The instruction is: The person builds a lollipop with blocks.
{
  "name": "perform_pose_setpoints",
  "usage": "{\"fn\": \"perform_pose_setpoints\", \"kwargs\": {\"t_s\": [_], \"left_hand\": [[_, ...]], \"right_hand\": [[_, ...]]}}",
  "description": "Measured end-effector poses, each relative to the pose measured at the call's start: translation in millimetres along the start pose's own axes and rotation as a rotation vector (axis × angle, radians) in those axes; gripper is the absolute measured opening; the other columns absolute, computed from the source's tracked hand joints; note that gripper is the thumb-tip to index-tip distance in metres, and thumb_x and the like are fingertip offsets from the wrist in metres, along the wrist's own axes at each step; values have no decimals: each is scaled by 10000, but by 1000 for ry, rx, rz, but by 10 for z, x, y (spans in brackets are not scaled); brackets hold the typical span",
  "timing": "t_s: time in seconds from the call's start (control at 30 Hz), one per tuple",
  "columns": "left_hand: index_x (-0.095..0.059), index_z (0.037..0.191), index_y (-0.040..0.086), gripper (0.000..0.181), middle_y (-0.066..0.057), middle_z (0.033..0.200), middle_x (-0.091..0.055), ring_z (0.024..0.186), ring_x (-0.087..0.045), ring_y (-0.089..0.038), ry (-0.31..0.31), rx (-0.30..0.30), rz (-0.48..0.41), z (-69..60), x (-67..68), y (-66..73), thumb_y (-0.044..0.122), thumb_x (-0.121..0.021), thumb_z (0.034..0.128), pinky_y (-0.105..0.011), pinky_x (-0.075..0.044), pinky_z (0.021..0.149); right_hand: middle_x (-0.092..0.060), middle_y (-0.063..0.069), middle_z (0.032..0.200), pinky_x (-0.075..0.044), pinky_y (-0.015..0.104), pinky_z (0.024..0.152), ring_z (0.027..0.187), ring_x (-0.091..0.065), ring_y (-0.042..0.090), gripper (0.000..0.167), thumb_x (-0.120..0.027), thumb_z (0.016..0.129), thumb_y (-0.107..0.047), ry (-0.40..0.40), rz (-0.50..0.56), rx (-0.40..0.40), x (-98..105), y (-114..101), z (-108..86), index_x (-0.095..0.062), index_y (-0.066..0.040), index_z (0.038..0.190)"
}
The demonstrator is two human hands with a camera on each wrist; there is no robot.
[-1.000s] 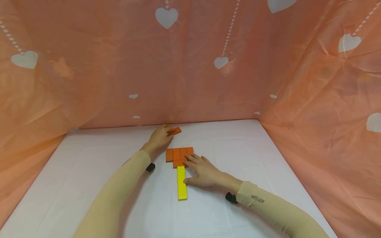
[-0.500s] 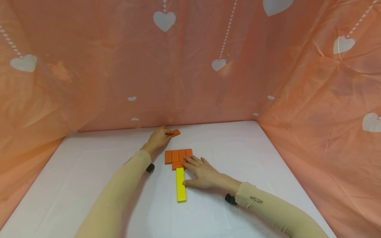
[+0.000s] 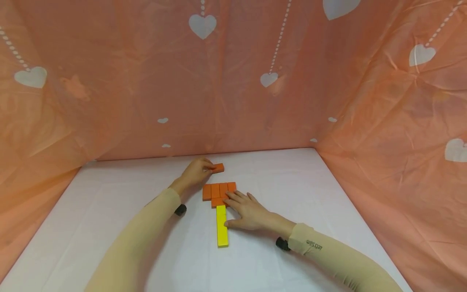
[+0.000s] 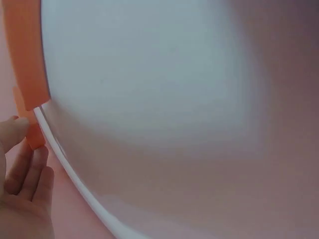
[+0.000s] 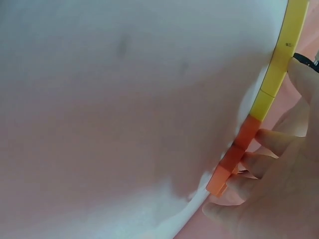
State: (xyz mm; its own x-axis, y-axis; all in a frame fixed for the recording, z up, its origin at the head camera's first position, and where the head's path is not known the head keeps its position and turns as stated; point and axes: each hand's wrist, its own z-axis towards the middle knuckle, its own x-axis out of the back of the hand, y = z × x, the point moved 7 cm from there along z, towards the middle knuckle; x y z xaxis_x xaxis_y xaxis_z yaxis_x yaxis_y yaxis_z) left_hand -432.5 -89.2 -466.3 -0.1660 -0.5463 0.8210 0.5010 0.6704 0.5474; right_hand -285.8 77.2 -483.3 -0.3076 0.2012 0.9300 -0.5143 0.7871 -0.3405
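My left hand (image 3: 198,170) pinches an orange block (image 3: 218,168) behind the others. In the left wrist view, thumb and fingers hold that block (image 4: 35,135) by its end. Several orange blocks (image 3: 215,190) lie flat side by side in a row. Below the row is a lower orange piece (image 3: 218,202), partly hidden by my right fingers. A yellow bar (image 3: 222,227) runs from it toward me; the right wrist view shows a seam across the yellow (image 5: 289,45). My right hand (image 3: 249,213) rests with spread fingers on the orange blocks, its thumb against the yellow bar's right side.
A white cloth (image 3: 292,178) covers the table. Pink-orange curtains (image 3: 233,101) with white hearts hang at the back and both sides. A black wrist camera (image 3: 283,243) sits under the right wrist, another black camera (image 3: 180,210) under the left.
My left hand has shifted slightly toward me with the orange block, which has turned to lie more nearly parallel to the row. My right hand and the laid blocks look unchanged.
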Motion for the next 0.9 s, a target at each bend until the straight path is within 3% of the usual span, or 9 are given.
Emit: {"fn": "perform_pose_setpoints", "kwargs": {"t_s": [0.1,0.4,0.7,0.9], "left_hand": [[-753,1213,-19,239,-185,1262,-662,1179,-623,-382,-13,-51,0,-47,-9,46,39,-670,997,-528,-505,1062],[-769,1194,3,229,-160,1206,-690,1161,-639,-349,-63,-120,-4,-125,-66,97,41,-692,982,-512,-507,1061],[-750,1233,7,253,-135,1220,-687,1167,-644,-321,-101,-87,-12,-147,-89,104,85,-687,1000,-493,-513,1063],[-730,1267,10,269,-158,1253,-690,1174,-644,-320,-85,-71,-25,-111,-95,79,102,-644,1029,-490,-511,1065]], "right_hand": [[-253,40,1715,-135,631,1254,1594,-174,290,793,-634,976,-595,-5,0,-6,-6,4,-1,-405,-185,1614],[-256,46,1714,-142,640,1249,1595,-170,290,793,-630,976,-600,-6,-2,-1,-7,2,-2,-406,-185,1614],[-260,59,1711,-148,631,1251,1592,-176,301,790,-638,979,-582,-4,-3,6,-5,-4,-3,-406,-172,1613],[-265,94,1707,-165,532,1277,1588,-182,326,785,-654,982,-550,0,3,32,-3,-13,0,-417,-132,1603]]}}
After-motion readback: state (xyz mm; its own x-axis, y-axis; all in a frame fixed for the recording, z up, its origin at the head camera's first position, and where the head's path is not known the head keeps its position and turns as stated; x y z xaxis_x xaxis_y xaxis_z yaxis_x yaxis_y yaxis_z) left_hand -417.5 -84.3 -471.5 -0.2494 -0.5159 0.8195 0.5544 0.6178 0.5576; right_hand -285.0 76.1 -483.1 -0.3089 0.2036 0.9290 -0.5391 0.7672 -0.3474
